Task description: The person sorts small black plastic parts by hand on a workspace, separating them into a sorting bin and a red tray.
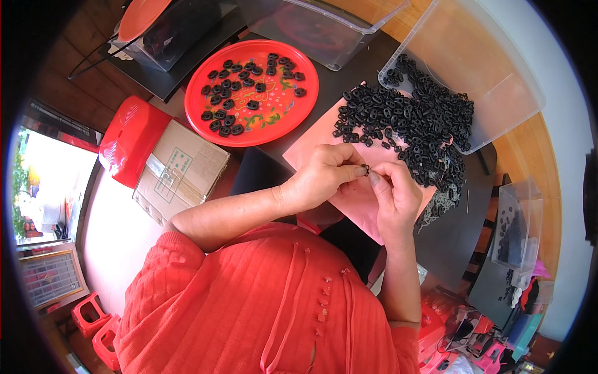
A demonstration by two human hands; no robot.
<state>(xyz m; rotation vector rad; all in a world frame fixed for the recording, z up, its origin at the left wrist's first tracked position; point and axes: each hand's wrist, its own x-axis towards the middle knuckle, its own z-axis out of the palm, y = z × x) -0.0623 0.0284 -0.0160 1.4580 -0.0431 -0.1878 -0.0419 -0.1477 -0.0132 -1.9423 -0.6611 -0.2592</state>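
Pinched between the fingertips of both hands is a small black plastic piece (366,169), one end partly covered by my fingers. My left hand (321,176) grips it from the left, and my right hand (397,198) closes on it with thumb and forefinger from the right. Just beyond them, a heap of black oval plastic pieces with holes (398,115) spreads over a pink sheet (349,202). To the far left, similar black pieces (252,105) lie scattered on a round red tray (293,121) with a flowered pattern.
A see-through plastic bin (498,93) lies tipped behind the heap, and another bin (311,28) stands at the back. Left of the dark table (445,249) are a cardboard box (180,168) and a red container (128,140). Red stools (91,313) stand at lower left.
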